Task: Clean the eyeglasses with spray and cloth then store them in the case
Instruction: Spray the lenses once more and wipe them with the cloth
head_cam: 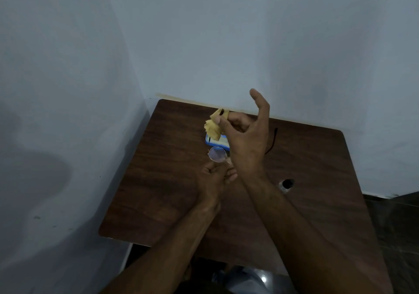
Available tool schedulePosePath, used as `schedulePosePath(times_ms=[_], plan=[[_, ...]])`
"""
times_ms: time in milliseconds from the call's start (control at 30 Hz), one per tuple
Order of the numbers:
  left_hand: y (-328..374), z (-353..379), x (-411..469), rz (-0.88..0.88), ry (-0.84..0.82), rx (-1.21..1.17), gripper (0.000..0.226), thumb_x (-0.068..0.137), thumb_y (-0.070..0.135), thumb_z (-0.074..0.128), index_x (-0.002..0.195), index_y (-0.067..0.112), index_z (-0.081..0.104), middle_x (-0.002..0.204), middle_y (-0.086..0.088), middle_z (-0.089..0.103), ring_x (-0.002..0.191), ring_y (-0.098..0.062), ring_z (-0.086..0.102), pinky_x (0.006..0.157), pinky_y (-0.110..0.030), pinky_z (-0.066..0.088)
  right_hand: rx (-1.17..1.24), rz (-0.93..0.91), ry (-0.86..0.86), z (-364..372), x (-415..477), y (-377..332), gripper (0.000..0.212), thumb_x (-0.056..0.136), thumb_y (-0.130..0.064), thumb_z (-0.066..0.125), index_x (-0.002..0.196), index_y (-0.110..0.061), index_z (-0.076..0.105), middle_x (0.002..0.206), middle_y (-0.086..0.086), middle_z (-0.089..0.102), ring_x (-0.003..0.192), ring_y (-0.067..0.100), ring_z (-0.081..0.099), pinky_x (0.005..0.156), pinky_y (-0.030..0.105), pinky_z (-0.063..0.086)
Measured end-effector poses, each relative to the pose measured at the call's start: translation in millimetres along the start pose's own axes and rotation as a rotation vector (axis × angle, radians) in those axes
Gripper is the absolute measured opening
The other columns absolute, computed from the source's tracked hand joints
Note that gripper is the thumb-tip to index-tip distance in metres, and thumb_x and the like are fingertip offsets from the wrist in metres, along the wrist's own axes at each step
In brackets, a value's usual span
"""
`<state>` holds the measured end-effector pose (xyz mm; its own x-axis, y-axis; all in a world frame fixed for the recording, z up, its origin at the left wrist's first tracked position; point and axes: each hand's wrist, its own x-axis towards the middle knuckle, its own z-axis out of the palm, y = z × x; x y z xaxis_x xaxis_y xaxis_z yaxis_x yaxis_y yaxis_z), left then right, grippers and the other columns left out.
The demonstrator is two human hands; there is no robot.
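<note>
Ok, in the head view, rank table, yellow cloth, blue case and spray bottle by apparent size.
1. table
2. yellow cloth and blue case: alike; the cloth is held up nearer the camera, the case partly hidden
3. spray bottle

Plain room corner, bare pale walls (204,33) beyond the fingers (260,105), small dark wooden table (158,180) beneath them, dark floor (396,225) to their right.
</note>
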<state>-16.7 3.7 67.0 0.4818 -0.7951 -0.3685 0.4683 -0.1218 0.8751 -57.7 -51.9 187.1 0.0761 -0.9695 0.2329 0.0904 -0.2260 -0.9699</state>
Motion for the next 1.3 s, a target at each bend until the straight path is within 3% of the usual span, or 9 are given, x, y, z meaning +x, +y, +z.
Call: schedulePosePath(times_ms=[200,333,400,467,700,867,1000,1200,1300], plan=[[5.3,1.0,-1.9,-0.048,0.041,-0.013,0.019,0.096,-0.004,0.069,0.083,0.008,0.075,0.07,0.001,0.079,0.062,-0.007,0.076,0.054,-0.016,0.057,0.14,0.176,0.166,-5.8,8.8,7.8,0.077,0.08,-0.009,0.089,0.145,-0.015,0.047,0.084,0.004,0.079,0.072,0.011,0.075,0.07,0.021,0.059],[5.6,2.5,-1.0,-0.029,0.056,0.034,0.04,0.095,-0.011,0.067,0.064,0.014,0.072,0.055,0.002,0.071,0.05,-0.004,0.069,0.048,-0.016,0.053,-0.038,0.06,0.008,-5.5,2.1,20.9,0.08,0.081,-0.007,0.088,0.148,-0.019,0.045,0.087,0.007,0.079,0.086,0.02,0.078,0.083,0.033,0.063],[6.2,3.2,0.7,0.054,0.062,0.082,0.053,0.091,-0.016,0.065,0.05,0.019,0.064,0.046,0.006,0.062,0.042,0.0,0.059,0.045,-0.017,0.048,-0.17,0.039,-0.073,-6.1,-4.4,29.5,0.083,0.079,-0.009,0.09,0.147,-0.024,0.046,0.087,0.001,0.079,0.086,0.011,0.077,0.079,0.02,0.061],[10.0,5.7,2.3,0.115,0.084,0.109,0.033,0.086,-0.008,0.069,0.059,0.01,0.064,0.051,0.004,0.062,0.047,-0.005,0.058,0.05,-0.023,0.048,-0.294,0.054,-0.124,-5.9,-9.9,36.4,0.086,0.079,-0.012,0.091,0.149,-0.028,0.044,0.086,-0.006,0.078,0.082,0.002,0.075,0.075,0.013,0.057],[3.5,2.6,7.9,0.12,0.129,0.127,0.028,0.097,-0.004,0.066,0.08,0.018,0.068,0.068,0.002,0.068,0.067,-0.02,0.068,0.067,-0.035,0.053,-0.54,0.045,-0.26,-3.2,-15.4,45.2,0.089,0.086,-0.015,0.085,0.158,-0.025,0.034,0.093,-0.003,0.077,0.087,0.013,0.075,0.084,0.04,0.064],[0.8,-1.4,9.7,0.114,0.117,0.161,0.018,0.087,0.004,0.071,0.071,0.0,0.067,0.069,-0.027,0.067,0.065,-0.037,0.064,0.07,-0.054,0.055,-0.242,0.07,-0.087,-2.4,-15.9,41.3,0.101,0.076,-0.007,0.092,0.156,-0.031,0.035,0.082,-0.009,0.078,0.078,0.002,0.075,0.073,0.013,0.057],[2.8,-1.3,12.0,0.104,0.046,0.152,0.042,0.086,-0.006,0.071,0.057,0.023,0.064,0.052,0.007,0.063,0.049,-0.004,0.058,0.053,-0.023,0.048,-0.073,0.09,-0.005,-0.2,-10.6,34.3,0.103,0.076,-0.004,0.091,0.157,-0.028,0.032,0.084,0.001,0.079,0.081,0.014,0.078,0.074,0.023,0.061],[0.5,5.5,11.6,0.091,0.041,0.147,0.034,0.096,-0.009,0.067,0.07,0.012,0.066,0.055,0.016,0.071,0.054,0.005,0.069,0.052,-0.008,0.049,0.043,0.114,0.136,-3.2,4.4,15.8,0.099,0.074,-0.011,0.094,0.153,-0.024,0.036,0.082,-0.002,0.079,0.077,0.008,0.077,0.066,0.018,0.059],[0.2,5.3,8.4,0.065,0.012,0.101,0.027,0.097,-0.009,0.065,0.075,0.008,0.069,0.06,0.012,0.074,0.058,0.003,0.072,0.055,-0.008,0.052,0.056,0.211,0.213,-8.9,13.1,9.5,0.093,0.074,-0.019,0.095,0.149,-0.025,0.04,0.089,0.001,0.081,0.087,0.017,0.079,0.087,0.036,0.063]])
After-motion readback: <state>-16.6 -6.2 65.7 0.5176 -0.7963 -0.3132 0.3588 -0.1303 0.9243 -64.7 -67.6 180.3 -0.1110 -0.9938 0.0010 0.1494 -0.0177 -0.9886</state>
